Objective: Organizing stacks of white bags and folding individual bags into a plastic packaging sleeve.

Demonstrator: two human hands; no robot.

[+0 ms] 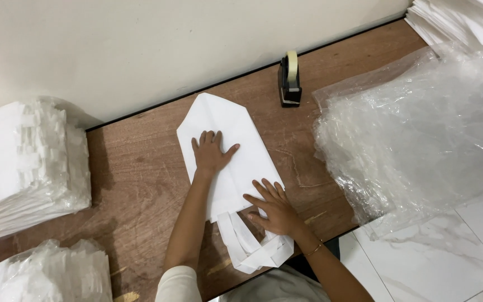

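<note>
— Two hands on one piece, that is what I get from the head view. My left hand (212, 152) lies flat, fingers spread, on the upper half of the white folded bag (227, 162), gripping nothing. My right hand (275, 208) is flat too, palm down near the bottom end, fingers fanned over the fabric beside the looped handles (250, 246).

— Where does the bag sit?

— On the brown wooden board (141, 179), roughly in the middle, its pointed end turned toward the wall and the tape dispenser (289, 81), which stands apart from it. The handle end hangs close to the board's near edge.

— How do I press this well, in your judgement?

— I think the left palm should pin the upper part while the right smooths along the fold line, so the layers don't creep sideways. I judge the handles the tricky bit: they bunch under the right wrist and may crease unevenly if they are not laid straight.

— Anything crowding the work?

— A heap of clear plastic wrap (420, 128) lies to the right, near but not touching the bag. A wrapped white stack (23, 162) sits well to the left, another bundle (51, 274) below it. This is the only view I have.
</note>
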